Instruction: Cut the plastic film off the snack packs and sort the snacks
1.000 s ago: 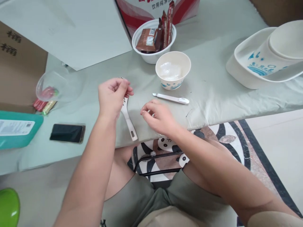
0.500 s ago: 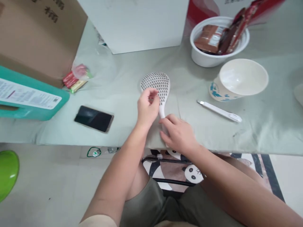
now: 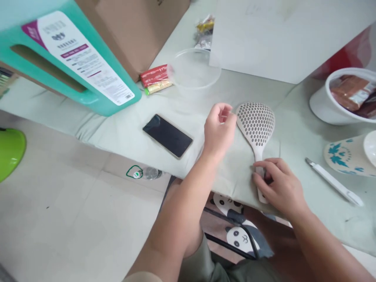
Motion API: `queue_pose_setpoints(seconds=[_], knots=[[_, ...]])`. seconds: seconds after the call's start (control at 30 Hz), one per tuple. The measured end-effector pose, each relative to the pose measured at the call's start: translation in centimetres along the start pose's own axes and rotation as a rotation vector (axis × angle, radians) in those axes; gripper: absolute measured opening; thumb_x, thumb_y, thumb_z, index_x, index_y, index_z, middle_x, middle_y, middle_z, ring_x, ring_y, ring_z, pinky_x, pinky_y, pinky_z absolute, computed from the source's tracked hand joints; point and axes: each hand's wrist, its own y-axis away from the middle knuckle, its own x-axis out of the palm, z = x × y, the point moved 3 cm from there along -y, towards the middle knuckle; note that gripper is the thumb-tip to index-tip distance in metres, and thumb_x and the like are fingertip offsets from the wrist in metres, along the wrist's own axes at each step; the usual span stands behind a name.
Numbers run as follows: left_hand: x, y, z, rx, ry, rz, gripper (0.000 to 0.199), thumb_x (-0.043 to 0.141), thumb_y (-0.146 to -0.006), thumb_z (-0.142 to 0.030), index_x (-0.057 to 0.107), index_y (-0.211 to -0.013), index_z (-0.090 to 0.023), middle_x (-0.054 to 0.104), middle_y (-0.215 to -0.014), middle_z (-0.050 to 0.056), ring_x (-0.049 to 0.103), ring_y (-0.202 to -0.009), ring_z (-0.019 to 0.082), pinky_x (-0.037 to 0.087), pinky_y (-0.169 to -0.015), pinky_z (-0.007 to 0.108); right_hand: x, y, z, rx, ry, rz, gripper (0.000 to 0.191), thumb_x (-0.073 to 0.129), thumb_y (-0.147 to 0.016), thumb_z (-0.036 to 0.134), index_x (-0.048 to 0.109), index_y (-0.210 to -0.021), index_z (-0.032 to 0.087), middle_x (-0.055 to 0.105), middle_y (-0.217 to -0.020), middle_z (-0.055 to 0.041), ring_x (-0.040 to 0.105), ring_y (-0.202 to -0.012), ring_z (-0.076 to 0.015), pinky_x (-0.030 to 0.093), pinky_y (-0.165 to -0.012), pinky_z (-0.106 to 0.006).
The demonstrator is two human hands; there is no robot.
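Observation:
A pale skimmer with a perforated bowl lies on the cloth-covered table, its handle pointing toward me. My right hand grips that handle, thumb on one side and fingers over the top. Just left of the bowl is my left hand, its fingers curled into a loose pinch close to the rim. Whatever those fingers hold, if anything, cannot be made out. To the left of this hand a dark-screened phone rests flat. A white utility knife lies to the right of my right hand.
A paper cup and a white tub of wrapped snacks stand at right. Behind are a white box, a clear round lid and red-wrapped snacks. A green jug and a cardboard box fill the left.
My view has swung left, so things appear farther right. My left hand has come off the skimmer's bowl to its left side. My right hand stays on the handle.

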Motion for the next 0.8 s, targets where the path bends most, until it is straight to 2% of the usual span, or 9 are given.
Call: queue_pose_setpoints(seconds=[0.1, 0.2, 0.3, 0.4, 0.47, 0.53, 0.6, 0.67, 0.8], knots=[[-1.2, -0.2, -0.5, -0.123, 0.189, -0.107, 0.014, 0.060, -0.087, -0.007, 0.057, -0.084, -0.021, 0.057, -0.083, -0.002, 0.053, -0.072, 0.008, 0.041, -0.067, 0.022, -0.9, -1.4, 0.7, 0.030, -0.113, -0.062, 0.018, 0.058, -0.090, 0.035, 0.069, -0.097, 0.022, 0.064, -0.082, -0.0034, 0.058, -0.058, -0.0137, 0.049, -0.057, -0.029], [-1.7, -0.4, -0.9, -0.210, 0.356, -0.196, 0.014, 0.057, -0.087, -0.007, 0.054, -0.082, -0.020, 0.050, -0.073, -0.004, 0.048, -0.064, 0.007, 0.037, -0.062, 0.021, -0.9, -5.1, 3.1, 0.051, -0.216, 0.009, 0.024, 0.058, -0.087, 0.031, 0.064, -0.108, 0.022, 0.064, -0.073, -0.0011, 0.059, -0.059, -0.0161, 0.047, -0.055, -0.029], [-1.6, -0.6, -1.1, -0.231, 0.457, -0.212, 0.014, 0.054, -0.086, -0.007, 0.052, -0.082, -0.020, 0.046, -0.067, -0.006, 0.045, -0.057, 0.007, 0.036, -0.059, 0.020, -0.2, -11.0, 6.9, -0.009, -0.205, 0.095, 0.047, 0.056, -0.086, 0.030, 0.058, -0.132, 0.020, 0.074, -0.087, -0.0052, 0.062, -0.062, -0.0176, 0.048, -0.062, -0.032], [-1.3, -0.8, -1.2, -0.222, 0.528, -0.220, 0.016, 0.053, -0.085, -0.006, 0.048, -0.079, -0.020, 0.042, -0.061, -0.007, 0.042, -0.053, 0.006, 0.033, -0.056, 0.019, 1.0, -17.3, 10.3, -0.053, -0.109, 0.137, 0.069, 0.052, -0.086, 0.025, 0.043, -0.154, 0.021, 0.077, -0.098, -0.0079, 0.064, -0.071, -0.0218, 0.047, -0.067, -0.034], [-1.3, -1.0, -1.3, -0.206, 0.545, -0.278, 0.019, 0.051, -0.083, -0.004, 0.045, -0.075, -0.020, 0.038, -0.057, -0.008, 0.038, -0.050, 0.006, 0.030, -0.054, 0.019, 2.1, -20.7, 11.8, -0.069, -0.028, 0.175, 0.072, 0.051, -0.087, 0.023, 0.039, -0.159, 0.024, 0.077, -0.107, -0.0097, 0.067, -0.083, -0.0249, 0.049, -0.074, -0.036], [-1.4, -1.1, -1.4, -0.180, 0.539, -0.342, 0.019, 0.050, -0.081, -0.004, 0.043, -0.075, -0.021, 0.037, -0.056, -0.008, 0.037, -0.048, 0.006, 0.029, -0.052, 0.020, 3.1, -22.8, 12.3, -0.048, 0.049, 0.209, 0.062, 0.049, -0.091, 0.024, 0.049, -0.153, 0.027, 0.075, -0.117, -0.0100, 0.068, -0.095, -0.0275, 0.049, -0.081, -0.038], [-1.4, -1.2, -1.5, -0.160, 0.516, -0.364, 0.018, 0.052, -0.080, -0.006, 0.044, -0.077, -0.021, 0.037, -0.058, -0.008, 0.037, -0.048, 0.007, 0.029, -0.052, 0.020, 3.5, -23.6, 12.0, -0.038, 0.086, 0.200, 0.044, 0.045, -0.097, 0.029, 0.063, -0.137, 0.026, 0.074, -0.120, -0.0101, 0.068, -0.101, -0.0288, 0.049, -0.084, -0.040], [-1.4, -1.3, -1.7, -0.146, 0.482, -0.390, 0.019, 0.053, -0.079, -0.008, 0.041, -0.076, -0.022, 0.035, -0.060, -0.007, 0.037, -0.048, 0.007, 0.028, -0.051, 0.021, 2.9, -22.8, 11.0, -0.041, 0.064, 0.132, 0.038, 0.039, -0.103, 0.034, 0.066, -0.127, 0.023, 0.074, -0.116, -0.0083, 0.068, -0.101, -0.0265, 0.049, -0.087, -0.039], [-1.1, -1.1, -2.2, -0.032, 0.507, -0.522, 0.023, 0.047, -0.069, -0.005, 0.030, -0.066, -0.020, 0.030, -0.064, -0.004, 0.034, -0.049, 0.007, 0.026, -0.053, 0.025, -1.3, -16.5, 7.4, 0.023, -0.116, -0.088, 0.028, 0.044, -0.103, 0.035, 0.065, -0.118, 0.023, 0.075, -0.104, -0.0029, 0.068, -0.087, -0.0174, 0.050, -0.083, -0.031]])
